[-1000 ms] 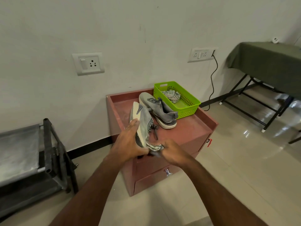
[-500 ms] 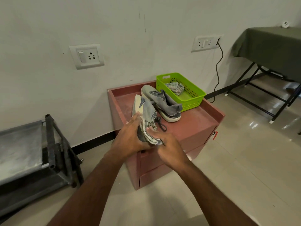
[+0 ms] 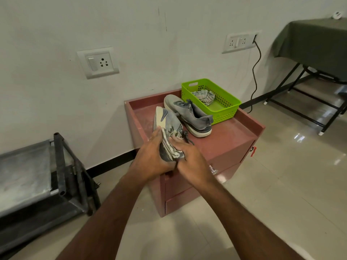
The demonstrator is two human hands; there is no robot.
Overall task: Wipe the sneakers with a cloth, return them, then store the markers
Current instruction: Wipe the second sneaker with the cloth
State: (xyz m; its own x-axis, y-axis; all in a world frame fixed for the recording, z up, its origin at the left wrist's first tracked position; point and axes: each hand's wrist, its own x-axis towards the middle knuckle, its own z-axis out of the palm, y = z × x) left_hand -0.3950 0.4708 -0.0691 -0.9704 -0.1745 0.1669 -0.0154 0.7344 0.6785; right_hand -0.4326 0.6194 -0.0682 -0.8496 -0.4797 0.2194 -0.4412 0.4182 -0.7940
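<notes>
A reddish-brown cabinet point(image 3: 221, 145) with a raised rim carries one grey sneaker point(image 3: 189, 115) near its centre and, touching it at two o'clock, a green basket point(image 3: 223, 102) at the far right corner.

A plain indoor room, likely a home or simple workroom: a bare white wall point(image 3: 169, 34) with two switch sockets point(image 3: 98, 62), a glossy tiled floor point(image 3: 281, 175), a small reddish drawer cabinet point(image 3: 221, 147), a dark metal rack point(image 3: 62, 166) and a cloth-covered folding table point(image 3: 315, 42).
</notes>
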